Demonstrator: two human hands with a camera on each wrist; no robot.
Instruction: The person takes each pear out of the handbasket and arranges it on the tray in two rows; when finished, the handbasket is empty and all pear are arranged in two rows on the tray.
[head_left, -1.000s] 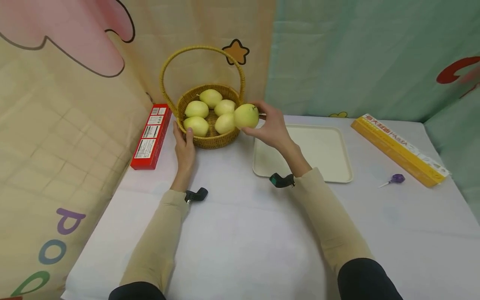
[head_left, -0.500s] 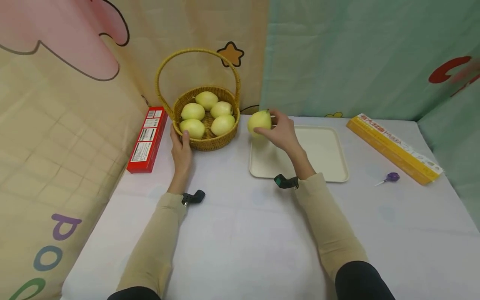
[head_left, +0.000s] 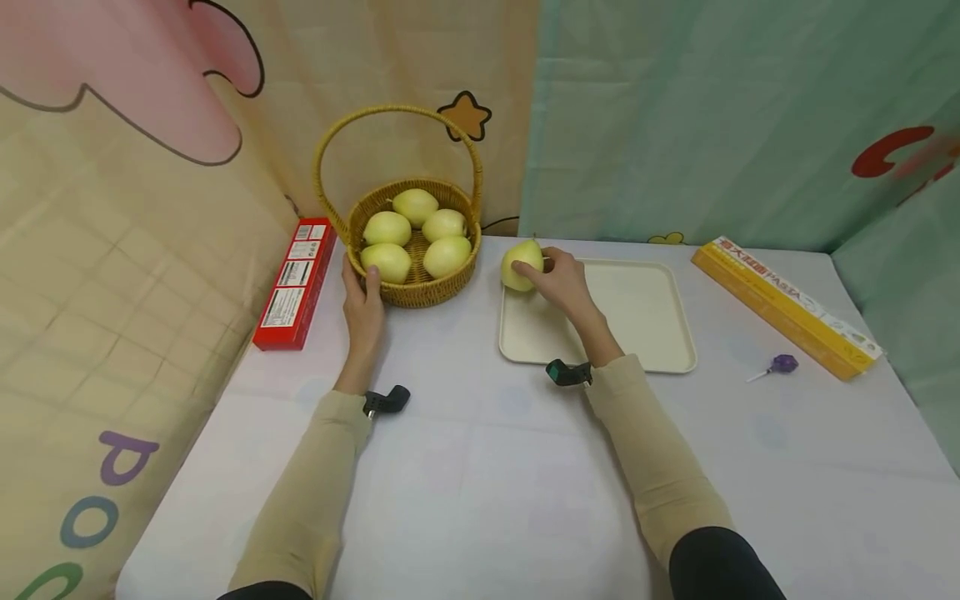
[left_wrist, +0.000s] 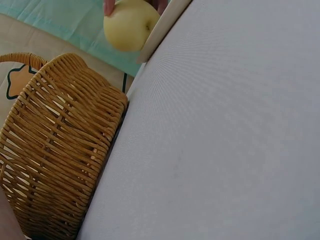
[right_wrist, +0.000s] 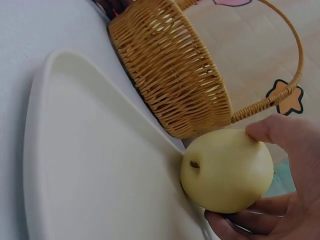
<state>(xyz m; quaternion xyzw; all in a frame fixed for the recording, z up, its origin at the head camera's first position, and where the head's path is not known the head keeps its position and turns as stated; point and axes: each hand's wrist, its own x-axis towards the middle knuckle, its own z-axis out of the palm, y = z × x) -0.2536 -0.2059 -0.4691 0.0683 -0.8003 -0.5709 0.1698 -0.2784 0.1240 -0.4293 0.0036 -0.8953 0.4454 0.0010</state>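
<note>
My right hand [head_left: 566,287] holds a yellow-green pear [head_left: 517,258] between thumb and fingers, low over the back left corner of a cream tray [head_left: 645,321]. In the right wrist view the pear [right_wrist: 227,170] sits close by the tray's rim; whether it touches the tray I cannot tell. My left hand [head_left: 363,321] grips the left front of a woven basket [head_left: 423,293], its thumb at the rim and its fingers along the outer wall. Several pears lie inside this basket, which has a tall arched handle. The left wrist view shows the basket's side [left_wrist: 60,145].
A red box [head_left: 294,283] lies left of the basket. On the right are a long yellow box [head_left: 787,308] and a purple lollipop [head_left: 783,364]. Printed curtains [head_left: 712,125] hang behind the white-covered table [head_left: 480,467].
My right hand has carried the pear from above the basket's right rim rightward, then down to the tray's back left corner. The left hand stays on the basket.
</note>
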